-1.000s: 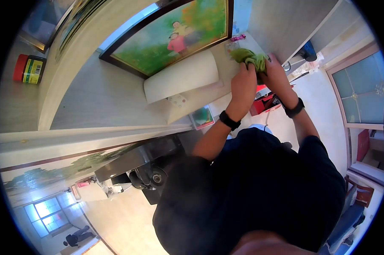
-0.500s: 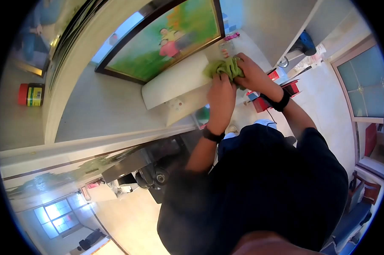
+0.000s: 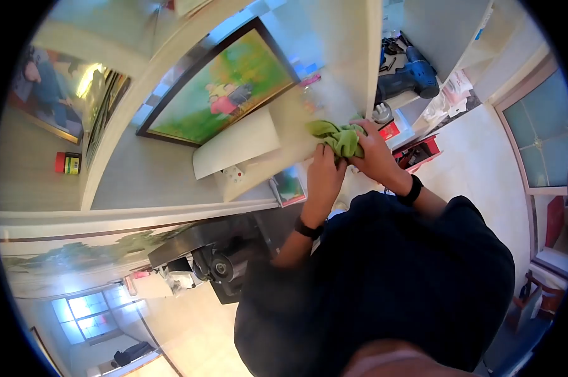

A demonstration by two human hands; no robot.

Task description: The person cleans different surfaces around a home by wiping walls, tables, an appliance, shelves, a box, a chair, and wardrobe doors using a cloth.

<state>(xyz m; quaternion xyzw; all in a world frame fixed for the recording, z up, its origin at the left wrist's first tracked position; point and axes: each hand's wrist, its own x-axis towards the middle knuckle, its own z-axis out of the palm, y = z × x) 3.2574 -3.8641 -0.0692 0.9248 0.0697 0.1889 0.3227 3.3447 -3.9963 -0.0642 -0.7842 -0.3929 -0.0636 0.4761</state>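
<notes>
A crumpled green cloth (image 3: 339, 138) is bunched between my two hands, in front of an open shelf compartment. My left hand (image 3: 326, 179) grips its lower side with the fingers closed. On the right, my right hand (image 3: 375, 154) has its fingers wrapped round the cloth's other side. Just left of the hands, a white box-like object (image 3: 237, 144) lies on the shelf board. Behind it leans a dark-framed picture (image 3: 221, 91) with figures on a green ground. Part of the cloth is hidden by my fingers.
A blue power drill (image 3: 416, 75) lies in the right compartment. A red-lidded jar (image 3: 68, 163) stands in the left one. A small framed picture (image 3: 290, 187) sits by the shelf's front edge. Below are a red toolbox (image 3: 422, 154) and a black machine (image 3: 218, 264).
Both hands, still on the cloth, have drawn back from the shelf, lower in view. The camera view has shifted, showing more of the drill compartment on the right.
</notes>
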